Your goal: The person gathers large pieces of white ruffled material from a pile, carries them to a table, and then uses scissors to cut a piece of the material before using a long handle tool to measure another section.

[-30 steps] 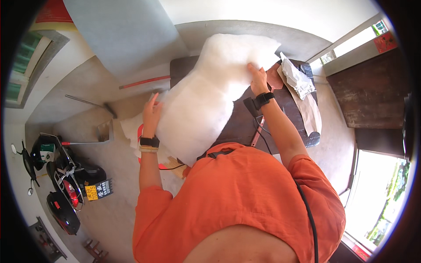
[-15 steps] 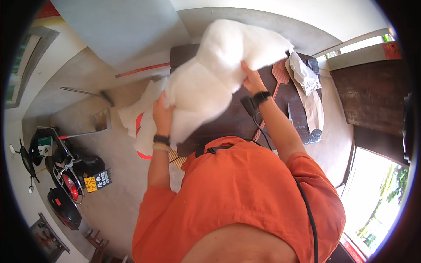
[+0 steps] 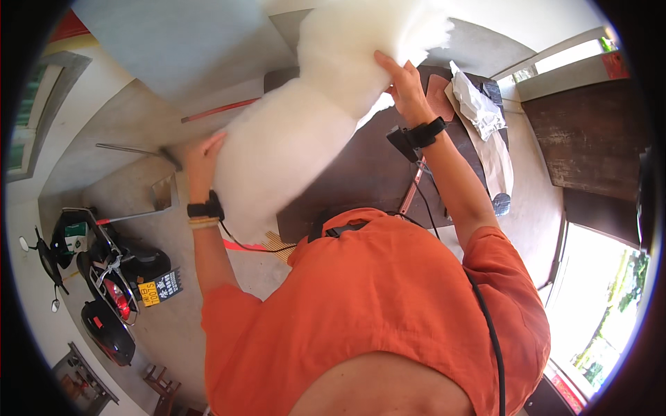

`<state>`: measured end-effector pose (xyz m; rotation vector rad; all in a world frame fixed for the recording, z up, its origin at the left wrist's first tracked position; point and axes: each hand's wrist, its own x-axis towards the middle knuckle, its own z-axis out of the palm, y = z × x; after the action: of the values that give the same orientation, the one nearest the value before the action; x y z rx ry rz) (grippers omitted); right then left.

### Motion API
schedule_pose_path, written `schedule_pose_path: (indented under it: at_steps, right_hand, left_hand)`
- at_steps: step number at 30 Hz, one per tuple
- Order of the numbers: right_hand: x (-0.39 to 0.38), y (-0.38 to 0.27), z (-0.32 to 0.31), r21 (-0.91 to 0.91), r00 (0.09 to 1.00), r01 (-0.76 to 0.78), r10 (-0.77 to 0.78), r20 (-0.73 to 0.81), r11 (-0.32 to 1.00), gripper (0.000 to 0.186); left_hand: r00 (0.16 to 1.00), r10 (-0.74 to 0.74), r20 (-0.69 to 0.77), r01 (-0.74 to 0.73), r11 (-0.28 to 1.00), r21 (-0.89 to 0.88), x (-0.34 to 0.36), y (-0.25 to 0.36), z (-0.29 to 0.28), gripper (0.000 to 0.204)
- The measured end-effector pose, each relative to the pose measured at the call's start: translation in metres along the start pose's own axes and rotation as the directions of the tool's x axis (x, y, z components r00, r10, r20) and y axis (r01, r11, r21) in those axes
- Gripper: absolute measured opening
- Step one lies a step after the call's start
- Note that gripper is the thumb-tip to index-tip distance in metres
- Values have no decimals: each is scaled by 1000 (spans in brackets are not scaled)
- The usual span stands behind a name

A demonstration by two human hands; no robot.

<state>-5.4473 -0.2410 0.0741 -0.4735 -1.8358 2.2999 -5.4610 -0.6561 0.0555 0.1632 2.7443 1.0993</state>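
Head view: white wadding [image 3: 291, 132] is being held partly over a dark table [image 3: 374, 163], its long axis slanting from lower left to upper right. Its upper right edge is being pinched by the right hand [image 3: 411, 97]; its left edge is being met by the left hand [image 3: 202, 159], whose blurred grip cannot be told.

A dark brown table [image 3: 374, 166] is seen towards one o'clock; on it are carried a swatter [image 3: 438, 97] at half past one and brown paper [image 3: 498, 170] at half past two, topped by a crumpled white packet [image 3: 479, 111]. On the grey floor [image 3: 177, 340], a motorcycle [image 3: 111, 267] is parked towards half past eight
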Motion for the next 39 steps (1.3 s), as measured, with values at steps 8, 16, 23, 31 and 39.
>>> schedule_pose_path:
  at_steps: [8, 16, 23, 31, 39]
  right_hand:
    - [-37, -41, 23, 429, 982, -10, -72, 175, 903, 32]
    - [-112, -79, 9, 590, 979, -45, -83, 187, 806, 30]
    - [-163, -55, -77, 675, 956, -258, 79, 284, 691, 35]
    - [-172, 81, -184, 462, 897, -441, 359, 259, 770, 45]
    - [-144, 138, -189, 171, 863, -356, 253, 437, 919, 46]
  left_hand:
    - [880, 200, -430, -194, 979, 57, -93, 38, 23, 30]
    - [740, 72, -669, -193, 975, -108, -180, 86, 22, 30]
    - [706, -100, -701, -257, 886, -386, -246, 115, 61, 41]
    - [914, -381, -139, -79, 168, -983, -290, 45, 236, 60]
    - [755, -626, -196, 145, 451, -881, -294, 50, 287, 51]
